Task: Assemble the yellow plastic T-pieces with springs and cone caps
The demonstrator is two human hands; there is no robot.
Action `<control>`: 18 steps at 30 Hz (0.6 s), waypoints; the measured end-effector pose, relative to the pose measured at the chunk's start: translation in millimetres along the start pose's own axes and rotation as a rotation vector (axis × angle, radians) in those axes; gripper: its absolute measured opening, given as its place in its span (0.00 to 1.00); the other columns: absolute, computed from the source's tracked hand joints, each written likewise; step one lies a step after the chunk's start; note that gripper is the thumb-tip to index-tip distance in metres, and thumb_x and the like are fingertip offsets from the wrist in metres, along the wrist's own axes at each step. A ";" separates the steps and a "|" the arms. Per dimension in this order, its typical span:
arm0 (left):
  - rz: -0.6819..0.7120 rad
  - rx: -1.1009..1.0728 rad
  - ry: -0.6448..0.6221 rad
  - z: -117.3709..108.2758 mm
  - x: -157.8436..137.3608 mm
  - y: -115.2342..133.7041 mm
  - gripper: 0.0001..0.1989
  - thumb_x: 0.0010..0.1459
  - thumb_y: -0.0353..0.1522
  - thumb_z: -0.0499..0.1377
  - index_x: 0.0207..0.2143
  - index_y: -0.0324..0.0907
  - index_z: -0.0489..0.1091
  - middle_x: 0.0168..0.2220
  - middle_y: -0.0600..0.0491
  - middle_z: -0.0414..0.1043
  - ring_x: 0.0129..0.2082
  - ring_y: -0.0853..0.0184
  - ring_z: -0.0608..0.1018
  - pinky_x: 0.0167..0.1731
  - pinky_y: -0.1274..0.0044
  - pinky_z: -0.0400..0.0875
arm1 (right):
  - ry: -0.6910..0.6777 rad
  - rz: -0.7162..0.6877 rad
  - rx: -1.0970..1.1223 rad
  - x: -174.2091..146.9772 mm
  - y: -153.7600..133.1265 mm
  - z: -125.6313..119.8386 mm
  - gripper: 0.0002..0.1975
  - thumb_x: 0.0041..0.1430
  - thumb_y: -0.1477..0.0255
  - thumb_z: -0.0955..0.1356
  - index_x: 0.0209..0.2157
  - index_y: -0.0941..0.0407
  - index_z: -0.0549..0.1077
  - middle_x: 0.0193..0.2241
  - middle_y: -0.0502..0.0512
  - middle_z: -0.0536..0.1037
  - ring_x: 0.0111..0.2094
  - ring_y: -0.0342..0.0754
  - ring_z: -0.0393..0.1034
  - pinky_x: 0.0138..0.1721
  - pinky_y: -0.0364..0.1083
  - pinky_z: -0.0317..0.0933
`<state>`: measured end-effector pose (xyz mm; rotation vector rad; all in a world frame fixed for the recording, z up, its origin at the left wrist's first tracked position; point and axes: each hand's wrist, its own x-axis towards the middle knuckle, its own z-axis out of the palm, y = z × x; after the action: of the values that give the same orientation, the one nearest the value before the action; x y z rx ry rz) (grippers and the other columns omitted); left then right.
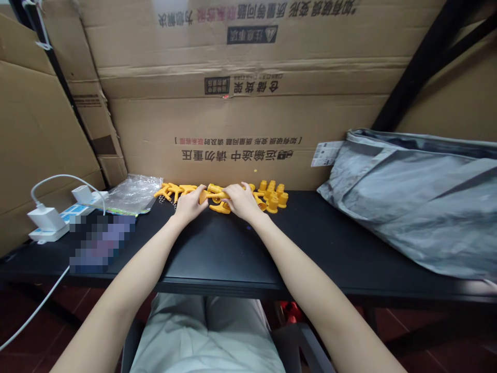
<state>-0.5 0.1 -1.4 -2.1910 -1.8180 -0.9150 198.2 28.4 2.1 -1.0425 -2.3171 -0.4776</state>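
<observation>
My left hand is closed on the left end of a slim yellow plastic part near the back of the table. My right hand is closed over that part's other end, hiding much of it. Just below them lies a curved yellow piece. Branched yellow pieces lie in a row by my left hand, with small zigzag bits near them that are too small to name. To the right of my right hand, several yellow cup-shaped pieces stand grouped together.
A black table carries everything, with a cardboard wall behind. At left are a clear plastic bag, a power strip with white chargers and cable, and a pixelated flat object. A large grey bag fills the right.
</observation>
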 end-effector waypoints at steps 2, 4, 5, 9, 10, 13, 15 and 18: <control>-0.008 -0.004 -0.007 -0.6 -0.1 1.3 0.24 0.57 0.36 0.56 0.56 0.44 0.65 0.39 0.49 0.78 0.40 0.60 0.79 0.42 0.75 0.69 | 0.019 0.001 -0.002 1.0 0.0 -1.1 0.11 0.61 0.78 0.63 0.44 0.55 0.70 0.41 0.60 0.77 0.46 0.55 0.68 0.56 0.59 0.49; -0.018 -0.009 -0.008 -1.0 -0.2 1.9 0.24 0.57 0.36 0.56 0.56 0.44 0.65 0.38 0.49 0.78 0.40 0.60 0.79 0.41 0.76 0.69 | 0.026 0.014 -0.001 1.5 -0.3 -2.1 0.13 0.60 0.79 0.61 0.45 0.56 0.69 0.40 0.60 0.77 0.45 0.55 0.68 0.54 0.57 0.50; -0.021 -0.012 -0.004 -1.0 -0.1 1.8 0.24 0.57 0.37 0.56 0.56 0.44 0.65 0.38 0.49 0.78 0.40 0.60 0.79 0.41 0.76 0.69 | 0.024 0.022 0.005 1.5 -0.5 -2.5 0.13 0.60 0.79 0.61 0.45 0.56 0.69 0.41 0.61 0.77 0.45 0.55 0.68 0.54 0.56 0.51; -0.021 -0.019 0.011 -0.3 0.5 -1.2 0.23 0.57 0.36 0.57 0.56 0.44 0.65 0.37 0.49 0.78 0.40 0.60 0.79 0.42 0.75 0.69 | -0.016 0.017 0.039 -0.2 -1.2 -2.3 0.14 0.63 0.72 0.62 0.50 0.58 0.68 0.45 0.63 0.76 0.47 0.56 0.67 0.53 0.55 0.51; -0.020 -0.016 0.013 0.0 0.7 -2.1 0.23 0.57 0.36 0.57 0.55 0.44 0.66 0.38 0.49 0.78 0.40 0.59 0.79 0.42 0.75 0.69 | -0.036 0.013 0.042 -0.7 -1.4 -1.9 0.15 0.64 0.71 0.62 0.51 0.58 0.68 0.45 0.63 0.76 0.48 0.56 0.67 0.54 0.56 0.51; -0.021 -0.003 0.007 0.6 0.9 -3.3 0.23 0.56 0.36 0.57 0.55 0.45 0.66 0.38 0.49 0.78 0.40 0.59 0.79 0.41 0.75 0.69 | -0.087 0.013 0.031 -1.3 -1.6 -1.0 0.13 0.64 0.73 0.61 0.49 0.57 0.69 0.43 0.63 0.77 0.48 0.56 0.67 0.54 0.57 0.50; -0.026 0.000 -0.002 0.4 0.7 -2.9 0.24 0.56 0.36 0.57 0.55 0.45 0.66 0.38 0.49 0.78 0.39 0.59 0.79 0.41 0.74 0.69 | -0.087 0.010 0.025 -0.9 -1.6 -0.8 0.11 0.63 0.74 0.61 0.46 0.57 0.70 0.43 0.63 0.76 0.48 0.56 0.67 0.55 0.57 0.50; -0.038 0.005 -0.001 -1.1 0.5 -1.6 0.23 0.56 0.37 0.57 0.55 0.45 0.66 0.38 0.49 0.78 0.39 0.59 0.79 0.41 0.74 0.69 | -0.058 0.015 0.028 0.0 -0.8 -0.9 0.11 0.61 0.77 0.61 0.45 0.57 0.68 0.43 0.62 0.76 0.47 0.56 0.67 0.54 0.56 0.50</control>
<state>-2.3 0.4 -0.7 -2.1610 -1.8660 -0.9157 197.8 27.4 2.8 -1.0734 -2.3585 -0.4133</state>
